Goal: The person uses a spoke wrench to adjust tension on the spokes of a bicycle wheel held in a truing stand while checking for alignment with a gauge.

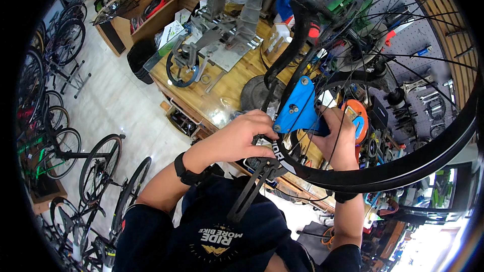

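Observation:
A black bicycle wheel [383, 181] with dark spokes stands in front of me, in a dark metal truing stand [295, 45]. A blue spoke tension meter [297, 108] lies across the spokes just inside the rim. Closed around its lower right part is my right hand [337, 133], its fingers partly hidden behind the tool. My left hand [257, 132] grips the near left side of the rim with thumb and fingers, close to the meter's lower corner. A slotted metal arm [252, 189] of the stand sticks out below that hand.
Behind the wheel is a wooden workbench [222, 90] with metal fixtures [222, 45] and a round dark base plate [257, 93]. An orange round thing [355, 116] is beyond my right hand. Tools hang on a pegboard [428, 30]. Several bicycles [96, 171] line the left floor.

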`<state>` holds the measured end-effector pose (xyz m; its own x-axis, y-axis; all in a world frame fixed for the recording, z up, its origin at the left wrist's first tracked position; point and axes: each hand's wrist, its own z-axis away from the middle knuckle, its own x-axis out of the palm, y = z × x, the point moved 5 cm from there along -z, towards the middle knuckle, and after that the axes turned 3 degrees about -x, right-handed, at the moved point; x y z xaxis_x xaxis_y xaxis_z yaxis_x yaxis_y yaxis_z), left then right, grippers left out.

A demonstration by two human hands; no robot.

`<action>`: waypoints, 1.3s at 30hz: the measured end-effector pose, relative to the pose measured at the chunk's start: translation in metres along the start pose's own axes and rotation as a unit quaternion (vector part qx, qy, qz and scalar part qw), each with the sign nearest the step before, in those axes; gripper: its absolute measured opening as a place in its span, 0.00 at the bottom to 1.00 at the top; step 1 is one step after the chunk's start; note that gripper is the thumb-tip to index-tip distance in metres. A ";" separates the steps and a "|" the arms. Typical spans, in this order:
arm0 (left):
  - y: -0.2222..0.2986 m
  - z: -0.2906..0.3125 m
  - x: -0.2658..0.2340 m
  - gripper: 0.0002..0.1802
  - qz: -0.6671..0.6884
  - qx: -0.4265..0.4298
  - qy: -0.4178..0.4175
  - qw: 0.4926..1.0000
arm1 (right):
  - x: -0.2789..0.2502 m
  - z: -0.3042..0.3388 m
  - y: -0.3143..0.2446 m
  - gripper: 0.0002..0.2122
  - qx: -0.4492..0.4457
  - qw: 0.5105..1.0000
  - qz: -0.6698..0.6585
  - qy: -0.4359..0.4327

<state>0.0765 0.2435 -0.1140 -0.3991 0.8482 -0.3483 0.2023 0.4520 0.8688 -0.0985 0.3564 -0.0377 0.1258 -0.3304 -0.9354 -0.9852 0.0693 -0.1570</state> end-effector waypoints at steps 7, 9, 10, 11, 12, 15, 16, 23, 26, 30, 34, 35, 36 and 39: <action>-0.004 0.002 0.002 0.19 0.005 0.023 0.022 0.999 | -0.004 0.004 0.017 0.27 0.009 0.999 0.031 0.004; -0.004 0.002 0.003 0.19 0.008 0.019 0.019 1.000 | -0.009 0.005 0.019 0.27 0.006 1.000 0.022 0.006; -0.004 0.002 0.003 0.19 0.009 0.015 0.015 1.000 | -0.010 0.004 0.017 0.27 0.003 1.000 0.023 0.001; -0.004 0.002 0.003 0.19 0.011 0.011 0.013 1.000 | -0.012 0.002 0.015 0.27 -0.001 1.000 0.026 -0.001; -0.004 0.002 0.002 0.19 0.014 0.007 0.010 1.000 | -0.014 0.000 0.013 0.26 -0.005 1.000 0.030 -0.003; -0.003 0.000 0.002 0.18 0.015 0.005 0.007 1.000 | -0.014 0.000 0.012 0.26 0.001 1.000 0.030 -0.005; -0.003 0.000 0.003 0.18 0.015 0.005 0.007 1.000 | -0.014 0.000 0.012 0.25 0.006 1.000 0.027 -0.011; -0.004 -0.001 0.003 0.19 0.023 0.011 0.011 1.000 | -0.014 0.004 0.014 0.28 -0.016 1.000 0.006 0.012; -0.004 -0.001 0.002 0.19 0.023 0.007 0.010 1.000 | -0.014 0.001 0.014 0.36 -0.002 0.998 0.046 -0.033; -0.005 0.000 0.002 0.19 0.019 0.010 0.012 1.000 | -0.019 -0.015 -0.009 0.45 -0.054 0.987 0.147 -0.017; -0.005 -0.001 0.002 0.18 0.014 0.002 0.006 1.000 | -0.022 -0.012 -0.011 0.41 -0.051 0.988 0.145 0.016; -0.005 0.000 0.001 0.18 0.015 0.002 0.005 1.000 | -0.021 -0.010 -0.007 0.40 -0.046 0.988 0.145 0.007; -0.005 0.000 0.001 0.18 0.015 0.001 0.005 1.000 | -0.020 -0.007 -0.003 0.38 -0.041 0.989 0.145 -0.002; -0.004 0.001 0.002 0.18 0.015 -0.004 0.003 1.000 | -0.015 0.007 0.005 0.31 -0.009 0.988 0.156 -0.001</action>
<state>0.0759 0.2435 -0.1180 -0.3984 0.8597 -0.3196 0.2070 0.4237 0.8818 -0.1048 0.3679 -0.0270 -0.1834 -0.2934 -0.9382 -0.9780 0.1513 0.1438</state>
